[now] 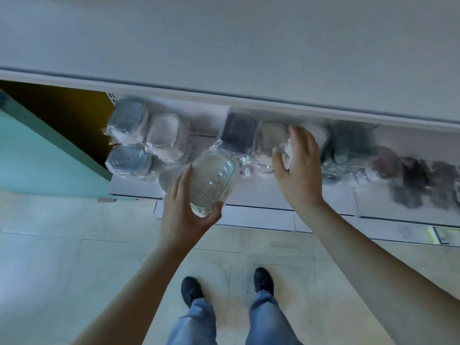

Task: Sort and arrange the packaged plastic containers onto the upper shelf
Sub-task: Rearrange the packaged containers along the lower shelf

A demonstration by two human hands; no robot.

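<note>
My left hand (185, 207) grips a clear plastic container (212, 181) from below, holding it above the front of the lower white shelf (323, 197). My right hand (297, 165) reaches over the shelf and its fingers curl round a small whitish wrapped container (288, 149). Several wrapped containers lie on the shelf: two blue-lidded ones (128, 138) and a clear one (165, 135) at the left, a dark-lidded one (239, 131) in the middle. The upper shelf (249, 58) spans the top of the view and shows bare.
A teal panel (42, 150) bounds the shelf on the left. Dark, blurred packages (410, 178) crowd the shelf's right part. My two feet (226, 285) stand on the tiled floor just before the shelf.
</note>
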